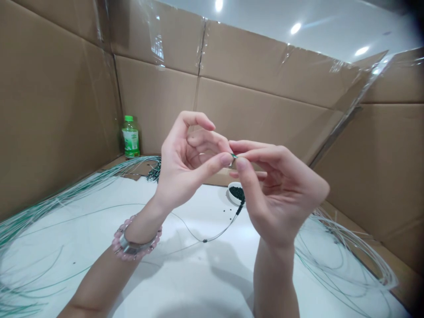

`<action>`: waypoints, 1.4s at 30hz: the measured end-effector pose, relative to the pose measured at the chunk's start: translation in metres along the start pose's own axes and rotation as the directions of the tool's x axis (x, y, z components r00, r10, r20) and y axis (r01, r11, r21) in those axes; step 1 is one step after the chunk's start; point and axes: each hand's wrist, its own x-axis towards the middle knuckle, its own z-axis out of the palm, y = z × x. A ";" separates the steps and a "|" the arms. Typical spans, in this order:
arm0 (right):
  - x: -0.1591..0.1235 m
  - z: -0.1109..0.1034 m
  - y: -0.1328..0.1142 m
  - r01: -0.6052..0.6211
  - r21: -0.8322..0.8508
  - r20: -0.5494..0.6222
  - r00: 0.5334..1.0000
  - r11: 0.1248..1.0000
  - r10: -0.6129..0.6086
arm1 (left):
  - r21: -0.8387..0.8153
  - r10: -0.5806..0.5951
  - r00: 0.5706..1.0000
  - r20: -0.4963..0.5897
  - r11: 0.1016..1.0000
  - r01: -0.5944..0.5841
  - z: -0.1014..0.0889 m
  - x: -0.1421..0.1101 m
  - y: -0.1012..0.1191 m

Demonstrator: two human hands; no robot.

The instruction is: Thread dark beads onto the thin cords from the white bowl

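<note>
Both hands are raised in front of me, their fingertips meeting over a small stretch of green cord [234,156]. My left hand [194,159] pinches it between thumb and a finger, with the index finger lifted and curved. The thumb and index finger of my right hand [274,190] close on it from the other side. Below my right hand hangs a thin cord strung with dark beads [240,207]; its upper end is hidden behind the hand. Farther along that cord sits a small bead cluster [204,240]. A white bowl [231,194] of tiny dark beads stands behind, partly covered by my right hand.
Long green and white cords [82,187] sweep across the left, with dark beaded ends near the back. More pale cords [361,251] loop at the right. A green-capped bottle [130,138] stands in the left corner. Cardboard walls [265,97] surround the white table [185,282]; a few loose beads lie near the bowl.
</note>
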 end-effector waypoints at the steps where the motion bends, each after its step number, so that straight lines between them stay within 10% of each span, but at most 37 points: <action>1: -0.001 0.001 0.001 0.005 0.006 -0.010 1.000 1.000 -0.005 | 0.003 0.004 1.000 -0.010 1.000 -0.004 0.001 0.000 0.001; 42: 0.002 -0.001 0.006 0.198 -0.229 -0.079 0.972 0.953 -0.221 | 0.192 0.199 0.978 -0.057 0.964 -0.185 -0.005 -0.005 0.007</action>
